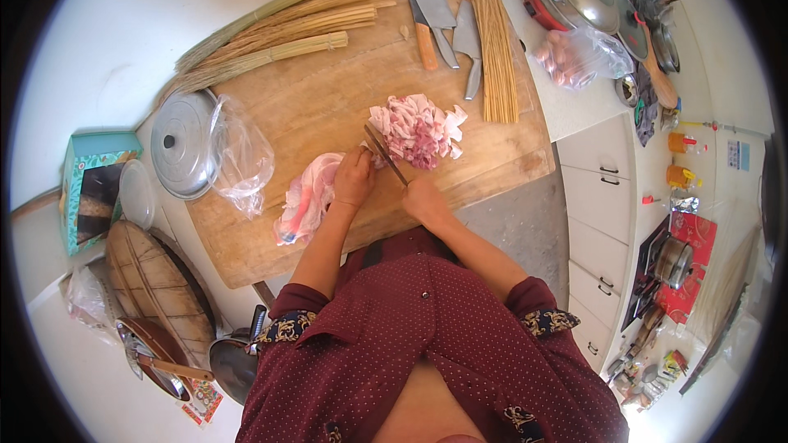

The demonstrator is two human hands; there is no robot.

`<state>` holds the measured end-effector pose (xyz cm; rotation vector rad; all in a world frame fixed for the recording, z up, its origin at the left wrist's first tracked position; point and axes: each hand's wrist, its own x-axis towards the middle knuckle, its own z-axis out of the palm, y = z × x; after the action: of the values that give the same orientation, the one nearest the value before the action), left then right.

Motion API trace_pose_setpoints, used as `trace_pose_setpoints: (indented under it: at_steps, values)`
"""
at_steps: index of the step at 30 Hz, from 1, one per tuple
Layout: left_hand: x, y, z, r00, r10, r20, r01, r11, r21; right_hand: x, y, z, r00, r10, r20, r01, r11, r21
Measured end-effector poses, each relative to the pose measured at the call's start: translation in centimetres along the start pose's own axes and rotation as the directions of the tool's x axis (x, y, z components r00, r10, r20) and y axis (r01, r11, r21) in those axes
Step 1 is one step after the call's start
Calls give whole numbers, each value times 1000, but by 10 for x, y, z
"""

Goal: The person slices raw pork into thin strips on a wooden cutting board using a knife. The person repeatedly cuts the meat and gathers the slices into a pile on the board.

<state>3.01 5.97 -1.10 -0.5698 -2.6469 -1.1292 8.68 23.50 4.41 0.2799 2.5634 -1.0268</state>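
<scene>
On a large wooden board (pixel 308 92) lies a slab of raw fatty meat (pixel 311 194), with my left hand (pixel 355 177) pressing its right end, fingers curled. My right hand (pixel 425 200) grips a knife (pixel 386 155), its narrow dark edge pointing away from me, just right of my left fingertips. The handle is hidden in my fist. Beyond and to the right of the blade is a heap of sliced raw meat (pixel 418 126), pale fat with some red lean. Whether the blade touches the slab cannot be made out.
Two cleavers (pixel 431 3) and a knife (pixel 468 31) lie at the board's far side, beside a bundle of thin sticks (pixel 495 49). Straw whisks (pixel 295 18) line the far left edge. A plastic bag (pixel 240 154) and a metal lid (pixel 181 144) are at left; a white counter (pixel 566 111) stands right.
</scene>
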Motion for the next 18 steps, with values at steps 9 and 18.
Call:
trace_pose_setpoints:
  at_steps: [9, 18]
  values:
    - [-7, -15, 2, 993, 50, 104, -53, 998, 29, 65, -42, 22, 996, -65, 64, 76, 979, -190]
    - [-7, 10, -15, 996, 85, 19, -87, 975, 203, 19, 8, -3, 993, 94, 76, -81, 983, -162]
